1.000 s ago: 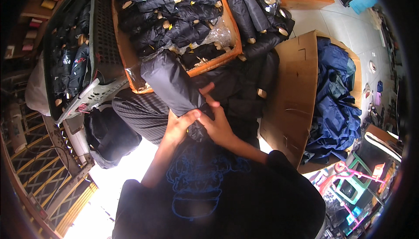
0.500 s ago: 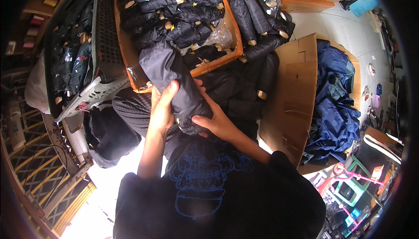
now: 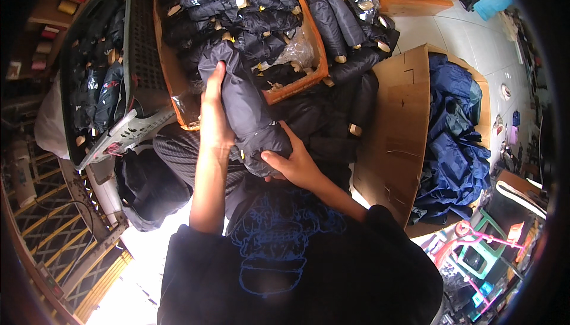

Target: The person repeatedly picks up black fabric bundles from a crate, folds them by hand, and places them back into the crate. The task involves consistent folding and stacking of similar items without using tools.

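A long black bundle of thin, slightly shiny fabric (image 3: pixel 244 108) is held in front of my chest, slanting from upper left to lower right. My left hand (image 3: pixel 215 111) grips its left side, thumb lying along the upper part. Around the lower end wraps my right hand (image 3: pixel 291 161), with the thumb pressed on top. What the bundle contains is hidden. Just beyond it stands an orange-edged cardboard box (image 3: pixel 326 66) filled with similar black rolls (image 3: pixel 261 25), several showing pale, wood-coloured end pieces.
On the left a grey-green plastic basket (image 3: pixel 145 57) holds more black rolls. Others (image 3: pixel 329 19) are piled right of the orange-edged box. A brown cardboard box (image 3: pixel 392 129) with dark blue fabric (image 3: pixel 454 152) stands at the right. Lower left is a black bag-like heap (image 3: pixel 148 185).
My left hand has slid up along the bundle toward its far end, its thumb now stretched upward. The right hand still grips the lower end, and the bundle's top looks more gathered.
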